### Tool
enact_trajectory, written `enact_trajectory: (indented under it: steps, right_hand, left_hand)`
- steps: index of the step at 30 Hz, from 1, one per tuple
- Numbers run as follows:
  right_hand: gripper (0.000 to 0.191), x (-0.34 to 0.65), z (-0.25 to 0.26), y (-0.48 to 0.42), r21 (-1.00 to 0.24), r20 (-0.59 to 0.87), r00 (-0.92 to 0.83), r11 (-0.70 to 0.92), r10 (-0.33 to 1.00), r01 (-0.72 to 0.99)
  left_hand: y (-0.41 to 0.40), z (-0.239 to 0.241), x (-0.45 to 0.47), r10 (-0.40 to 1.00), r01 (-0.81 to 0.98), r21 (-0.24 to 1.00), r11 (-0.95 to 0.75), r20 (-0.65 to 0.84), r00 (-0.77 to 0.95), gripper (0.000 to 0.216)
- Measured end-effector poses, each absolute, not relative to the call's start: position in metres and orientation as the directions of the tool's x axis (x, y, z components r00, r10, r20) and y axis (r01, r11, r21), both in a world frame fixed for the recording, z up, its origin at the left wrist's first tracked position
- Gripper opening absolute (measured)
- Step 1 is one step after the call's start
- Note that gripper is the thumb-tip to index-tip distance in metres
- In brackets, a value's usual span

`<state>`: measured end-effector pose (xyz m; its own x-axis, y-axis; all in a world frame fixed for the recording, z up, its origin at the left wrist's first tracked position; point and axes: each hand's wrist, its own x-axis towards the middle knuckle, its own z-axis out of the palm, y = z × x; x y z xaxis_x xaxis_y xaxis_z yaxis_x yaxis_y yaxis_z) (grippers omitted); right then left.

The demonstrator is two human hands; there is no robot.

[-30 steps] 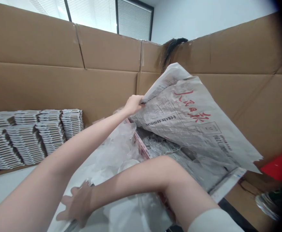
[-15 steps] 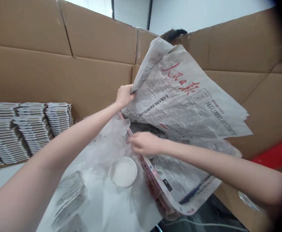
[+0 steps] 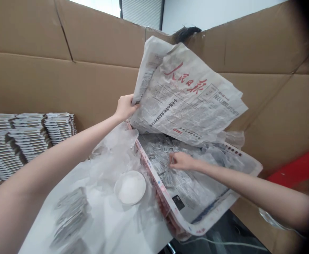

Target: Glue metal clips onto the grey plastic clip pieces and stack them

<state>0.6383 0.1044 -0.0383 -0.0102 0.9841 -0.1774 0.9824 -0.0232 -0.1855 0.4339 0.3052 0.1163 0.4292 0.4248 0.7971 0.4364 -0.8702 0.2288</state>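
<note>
My left hand (image 3: 126, 107) grips the left edge of a folded newspaper (image 3: 188, 95) with red and black print, holding it raised and tilted at the far end of a basket. That plastic basket has a pale rim (image 3: 161, 187) and a reddish side, and newsprint lines its inside. My right hand (image 3: 182, 161) is inside the basket with its fingers curled together, over a heap of small clear packets (image 3: 157, 153). What its fingers hold, if anything, is hidden. A small black rectangular item (image 3: 178, 202) lies on the newsprint lining near the rim.
Left of the basket, a round white dish (image 3: 130, 187) and crumpled translucent plastic (image 3: 112, 151) lie on the white table (image 3: 109, 236). A blurred pile of flat packets (image 3: 70, 215) sits nearer me. Stacked folded bundles (image 3: 27, 141) stand far left. Cardboard walls (image 3: 101, 81) surround the back.
My right hand has moved from the basket's left rim to the packets inside. The newspaper has been drawn left and tilted back, showing more of the packets.
</note>
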Motion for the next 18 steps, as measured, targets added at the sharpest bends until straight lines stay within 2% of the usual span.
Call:
enact_trajectory:
  steps: [1, 3, 5, 11, 14, 18]
  right_hand:
    - [0.047, 0.625, -0.046, 0.098, -0.239, -0.216, -0.058, 0.005, 0.975, 0.971]
    - [0.076, 0.606, -0.057, 0.087, -0.242, -0.256, -0.087, 0.024, 0.963, 0.970]
    - [0.086, 0.596, -0.062, 0.080, -0.227, -0.272, -0.057, -0.007, 0.960, 0.974]
    - [0.080, 0.603, -0.053, 0.084, -0.329, -0.307, 0.000, -0.106, 0.952, 0.938]
    - [0.075, 0.607, -0.042, 0.092, -0.398, -0.229, 0.007, -0.100, 0.974, 0.912]
    - [0.078, 0.599, -0.026, 0.106, -0.356, -0.182, -0.027, -0.040, 0.983, 0.934]
  left_hand:
    - [0.305, 0.116, 0.433, 0.428, 0.436, 0.231, -0.870, 0.793, 0.433, 0.018]
    - [0.304, 0.115, 0.433, 0.435, 0.433, 0.239, -0.869, 0.786, 0.440, 0.017]
    - [0.302, 0.116, 0.434, 0.437, 0.418, 0.248, -0.874, 0.779, 0.450, 0.015]
    - [0.300, 0.118, 0.435, 0.431, 0.396, 0.251, -0.883, 0.768, 0.474, 0.009]
    - [0.302, 0.117, 0.434, 0.428, 0.394, 0.251, -0.884, 0.774, 0.467, 0.009]
    - [0.303, 0.115, 0.432, 0.412, 0.380, 0.244, -0.892, 0.782, 0.468, 0.010]
